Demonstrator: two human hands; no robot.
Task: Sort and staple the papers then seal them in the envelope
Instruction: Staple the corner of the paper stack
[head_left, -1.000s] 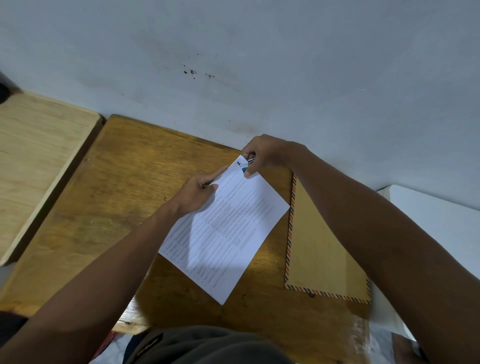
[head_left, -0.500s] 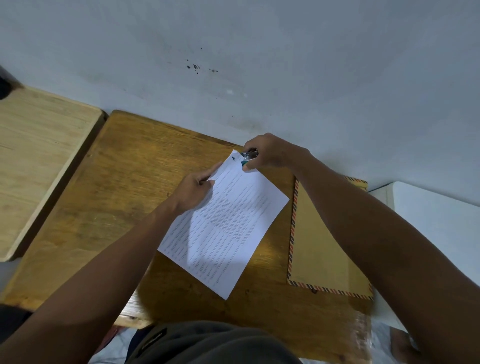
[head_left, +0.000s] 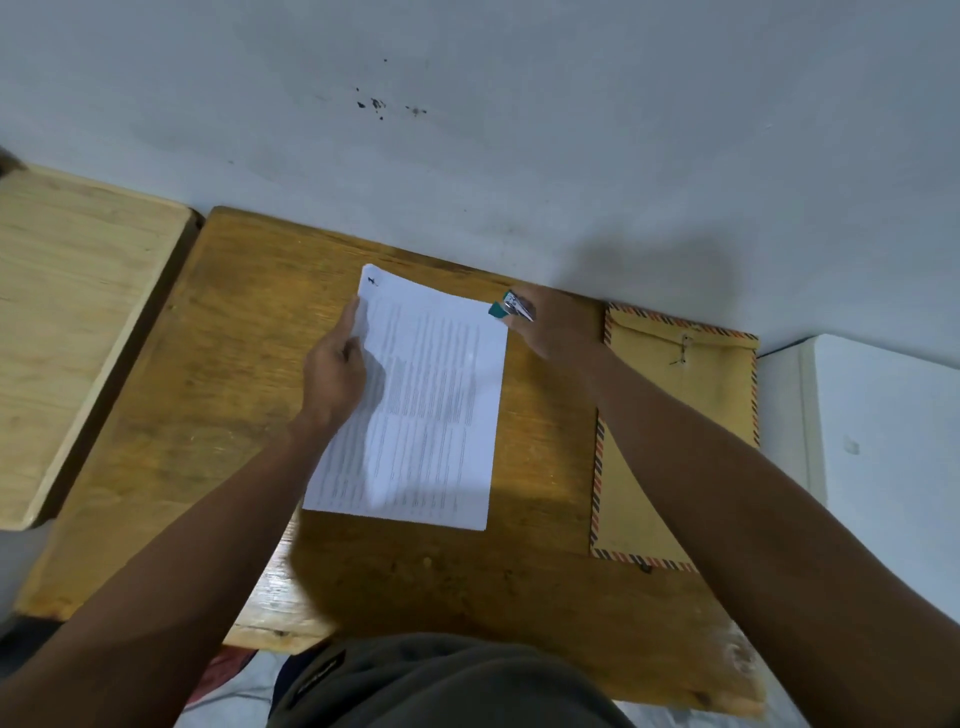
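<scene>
A stack of white printed papers (head_left: 431, 405) lies on the brown wooden desk (head_left: 228, 364), with a dark mark near its top left corner. My left hand (head_left: 335, 374) holds the stack's left edge, fingers curled over it. My right hand (head_left: 550, 325) grips a small teal and silver stapler (head_left: 511, 306) just off the stack's top right corner. A brown envelope (head_left: 675, 410) with a striped red and blue border and a string clasp lies flat at the right of the desk, partly under my right forearm.
A pale wooden board or table (head_left: 67, 322) sits to the left of the desk. A white surface (head_left: 883, 441) adjoins the right. A grey wall (head_left: 519, 130) rises directly behind the desk. My dark clothing shows at the bottom.
The papers have turned from a diagonal lie to nearly upright and shifted left. My right hand has drawn the stapler off the top left corner and moved right. My left hand slid along the left edge.
</scene>
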